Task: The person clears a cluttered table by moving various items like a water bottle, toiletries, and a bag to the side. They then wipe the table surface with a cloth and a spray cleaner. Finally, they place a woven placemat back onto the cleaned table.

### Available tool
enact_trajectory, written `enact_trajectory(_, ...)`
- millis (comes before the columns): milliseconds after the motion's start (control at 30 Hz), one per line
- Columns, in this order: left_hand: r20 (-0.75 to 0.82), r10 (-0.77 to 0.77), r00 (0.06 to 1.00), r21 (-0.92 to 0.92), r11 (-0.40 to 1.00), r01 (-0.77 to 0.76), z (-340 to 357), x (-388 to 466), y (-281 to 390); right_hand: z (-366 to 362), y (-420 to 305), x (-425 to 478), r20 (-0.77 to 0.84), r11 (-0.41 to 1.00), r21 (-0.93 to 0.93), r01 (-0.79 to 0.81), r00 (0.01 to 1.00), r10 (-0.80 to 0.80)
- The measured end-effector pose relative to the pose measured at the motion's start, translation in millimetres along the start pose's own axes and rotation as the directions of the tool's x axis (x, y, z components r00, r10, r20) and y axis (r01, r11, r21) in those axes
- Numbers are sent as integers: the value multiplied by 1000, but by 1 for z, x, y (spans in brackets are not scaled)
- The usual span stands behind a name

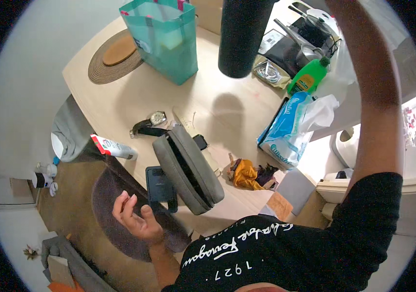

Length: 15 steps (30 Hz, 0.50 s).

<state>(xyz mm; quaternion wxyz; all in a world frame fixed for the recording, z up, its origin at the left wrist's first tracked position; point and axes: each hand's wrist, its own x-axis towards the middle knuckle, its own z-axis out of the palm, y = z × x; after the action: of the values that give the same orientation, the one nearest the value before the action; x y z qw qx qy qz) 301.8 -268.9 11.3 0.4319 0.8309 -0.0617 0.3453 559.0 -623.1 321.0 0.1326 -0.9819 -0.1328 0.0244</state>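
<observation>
My left hand is held palm up near the table's front edge, fingers loosely curled and thumb apart, with nothing in it. Beside it lies a dark blue phone case, partly covered by a grey zip case whose top gapes along the zipper. My right forearm reaches up past the picture's top, so the right hand is out of view. A black cylindrical bottle hangs above the table and casts a shadow; what holds it is hidden. Behind the zip case lie a wristwatch and a smartwatch.
A toothpaste tube lies at the left edge. Farther back are a teal bag and a round woven placemat. Rightward are a tissue pack, a green bottle, an orange cloth and pans. A chair stands left.
</observation>
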Motion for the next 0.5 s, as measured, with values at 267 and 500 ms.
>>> enact_trajectory(267, 35, 74, 997, 34, 997, -76, 4, 9, 3, 39, 100, 61, -65, 978, -108, -179, 983, 173)
enact_trajectory(500, 44, -5, 999, 101, 995, 1, 2, 7, 6, 49, 114, 72, -11, 961, -129, -244, 970, 244)
